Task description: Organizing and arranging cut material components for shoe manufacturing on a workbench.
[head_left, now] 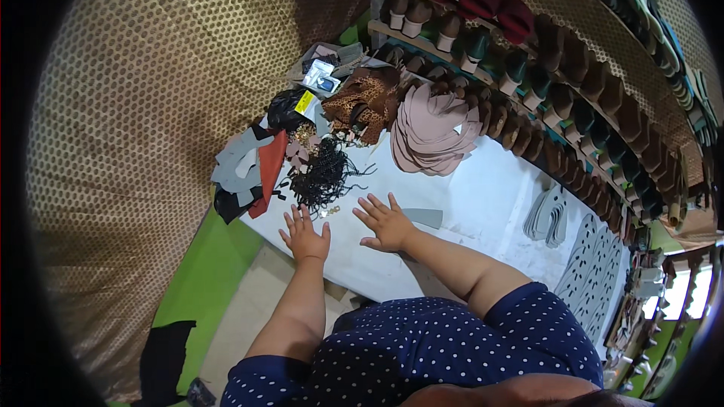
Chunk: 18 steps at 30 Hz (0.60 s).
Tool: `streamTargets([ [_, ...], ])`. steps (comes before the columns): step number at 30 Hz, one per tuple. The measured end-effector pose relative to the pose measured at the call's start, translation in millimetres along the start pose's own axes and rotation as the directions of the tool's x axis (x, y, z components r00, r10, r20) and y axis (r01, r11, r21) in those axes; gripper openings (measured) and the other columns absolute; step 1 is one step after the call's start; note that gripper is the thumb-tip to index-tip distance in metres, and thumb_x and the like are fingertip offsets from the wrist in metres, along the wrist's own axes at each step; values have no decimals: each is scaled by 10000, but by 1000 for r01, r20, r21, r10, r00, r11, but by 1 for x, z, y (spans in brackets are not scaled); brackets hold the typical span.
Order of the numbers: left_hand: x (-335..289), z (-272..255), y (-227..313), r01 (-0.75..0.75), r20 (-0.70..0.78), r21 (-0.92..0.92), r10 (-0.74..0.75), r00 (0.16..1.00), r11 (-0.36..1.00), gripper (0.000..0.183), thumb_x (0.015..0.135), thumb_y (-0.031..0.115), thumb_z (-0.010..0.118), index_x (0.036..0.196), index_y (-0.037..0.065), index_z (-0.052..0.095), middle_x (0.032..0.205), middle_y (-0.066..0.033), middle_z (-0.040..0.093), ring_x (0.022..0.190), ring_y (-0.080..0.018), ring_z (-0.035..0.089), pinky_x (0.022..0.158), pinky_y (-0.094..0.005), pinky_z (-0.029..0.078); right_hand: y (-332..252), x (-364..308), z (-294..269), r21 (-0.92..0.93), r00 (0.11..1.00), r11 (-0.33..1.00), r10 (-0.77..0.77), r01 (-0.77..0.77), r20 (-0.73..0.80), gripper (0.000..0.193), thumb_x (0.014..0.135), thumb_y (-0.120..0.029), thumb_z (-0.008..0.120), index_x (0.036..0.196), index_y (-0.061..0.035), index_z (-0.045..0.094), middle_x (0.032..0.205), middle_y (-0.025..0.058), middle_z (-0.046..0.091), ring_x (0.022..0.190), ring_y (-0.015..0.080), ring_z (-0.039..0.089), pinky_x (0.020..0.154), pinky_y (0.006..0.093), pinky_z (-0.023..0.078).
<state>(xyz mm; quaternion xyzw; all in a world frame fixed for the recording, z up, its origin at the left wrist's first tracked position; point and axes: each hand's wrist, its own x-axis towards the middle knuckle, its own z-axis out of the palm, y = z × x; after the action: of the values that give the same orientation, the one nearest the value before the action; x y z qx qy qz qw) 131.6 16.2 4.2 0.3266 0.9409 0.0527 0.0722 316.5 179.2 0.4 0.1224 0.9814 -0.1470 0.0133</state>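
Observation:
Both my hands are stretched out over the near side of a white worktable [362,264], fingers spread and holding nothing. My left hand [306,235] is by the front edge, just short of a few small gold-coloured pieces [329,212]. My right hand [385,224] lies palm down to the right of them, beside a flat grey strip [424,217] that is partly behind my wrist. Beyond my hands is a tangled heap of thin black cords or straps [324,175]. A fanned stack of pale pink cut pieces [431,132] lies farther back on the table.
At the left are grey sheet pieces [240,162], a red-orange piece [271,166] and a black plastic bag [286,110]. Leopard-print material [366,102] sits behind. Grey sole-shaped pieces [546,217] lie at the right. Racks of shoes [520,68] line the table's far side.

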Motion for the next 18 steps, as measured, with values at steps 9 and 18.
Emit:
streamTargets([
  [9,1,0,1,-1,-11,1,1,1000,1000,860,889,526,599,1598,170,266,1677,-88,199,1548,-324,140,1206,-622,79,-9,1,-3,27,999,999,37,-37,0,859,922,-620,513,1582,-125,274,1654,156,224,1541,351,155,1214,610,110],
  [18,2,4,-1,-3,7,18,2,1000,1000,866,889,527,598,1602,177,251,1680,-86,190,1548,-326,137,1208,-617,78,-6,3,-4,56,999,998,29,-30,22,854,927,-615,508,1578,-112,279,1647,162,236,1535,361,173,1201,646,92],
])
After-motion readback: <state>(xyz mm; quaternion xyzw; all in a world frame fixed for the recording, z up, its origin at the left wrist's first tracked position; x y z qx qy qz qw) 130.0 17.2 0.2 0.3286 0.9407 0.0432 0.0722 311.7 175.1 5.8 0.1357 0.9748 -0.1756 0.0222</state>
